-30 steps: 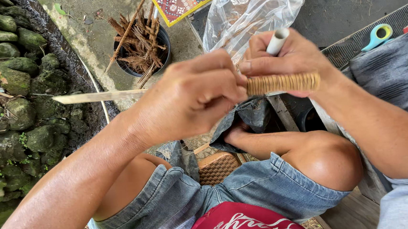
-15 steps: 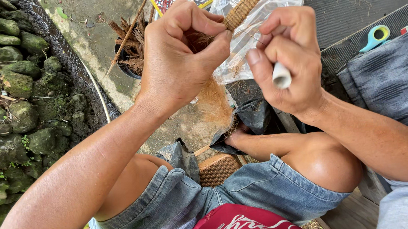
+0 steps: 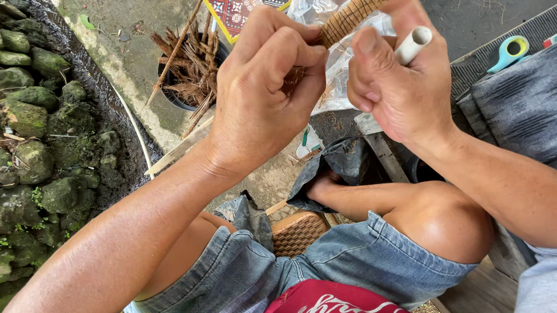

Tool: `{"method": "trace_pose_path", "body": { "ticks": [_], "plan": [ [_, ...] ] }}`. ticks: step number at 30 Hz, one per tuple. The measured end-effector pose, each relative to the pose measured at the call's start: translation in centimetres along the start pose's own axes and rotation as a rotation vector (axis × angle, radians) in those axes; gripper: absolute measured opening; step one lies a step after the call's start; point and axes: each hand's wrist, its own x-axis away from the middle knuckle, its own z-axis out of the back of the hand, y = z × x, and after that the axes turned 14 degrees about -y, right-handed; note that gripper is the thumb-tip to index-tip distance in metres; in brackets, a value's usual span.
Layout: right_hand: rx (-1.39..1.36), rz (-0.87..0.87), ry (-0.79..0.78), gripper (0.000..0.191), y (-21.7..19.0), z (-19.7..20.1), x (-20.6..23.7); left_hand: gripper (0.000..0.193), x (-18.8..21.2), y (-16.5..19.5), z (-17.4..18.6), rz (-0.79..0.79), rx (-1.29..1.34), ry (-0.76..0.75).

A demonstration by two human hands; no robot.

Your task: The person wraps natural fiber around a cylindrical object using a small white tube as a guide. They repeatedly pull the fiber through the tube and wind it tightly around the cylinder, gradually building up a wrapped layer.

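Both hands shifted little, left hand (image 3: pixel 258 92) grip pinching woven stick (image 3: pixel 366 3), right hand (image 3: pixel 400 79) clasping white tube (image 3: pixel 413 44)

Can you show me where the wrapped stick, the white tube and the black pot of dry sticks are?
wrapped stick (image 3: pixel 366 3), head view, on its cord-wound middle.
white tube (image 3: pixel 412 44), head view, on its open end above the right hand.
black pot of dry sticks (image 3: pixel 173 95), head view, on its dark rim.

rough woven fibre rod (image 3: pixel 362 3), smooth matt white plastic tube (image 3: pixel 412 44), glossy clear plastic bag (image 3: pixel 331 68).
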Motion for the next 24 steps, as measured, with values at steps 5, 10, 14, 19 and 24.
{"method": "trace_pose_path", "body": {
  "ticks": [5, 10, 14, 19, 24],
  "plan": [
    [0.036, -0.039, 0.047, 0.03, 0.1, 0.7, 0.0, 0.023, 0.5, -1.2, -0.1, -0.02, -0.035, -0.08],
    [0.188, -0.046, 0.041, 0.018, 0.4, 1.2, 0.1, 0.046, 0.5, -2.4, -0.2, 0.001, 0.068, -0.148],
    [0.423, -0.085, 0.007, 0.021, 0.1, 1.1, 0.4, 0.064, 0.3, -2.7, 0.2, 0.128, 0.258, -0.305],
    [0.825, -0.035, -0.125, 0.018, -0.2, 1.0, 0.3, 0.08, 0.0, -2.6, 0.7, 0.302, 0.261, -0.522],
    [0.822, 0.037, -0.233, 0.019, -0.3, 1.2, 0.8, 0.049, -0.2, -2.4, 0.6, 0.271, 0.245, -0.572]
  ]
}}
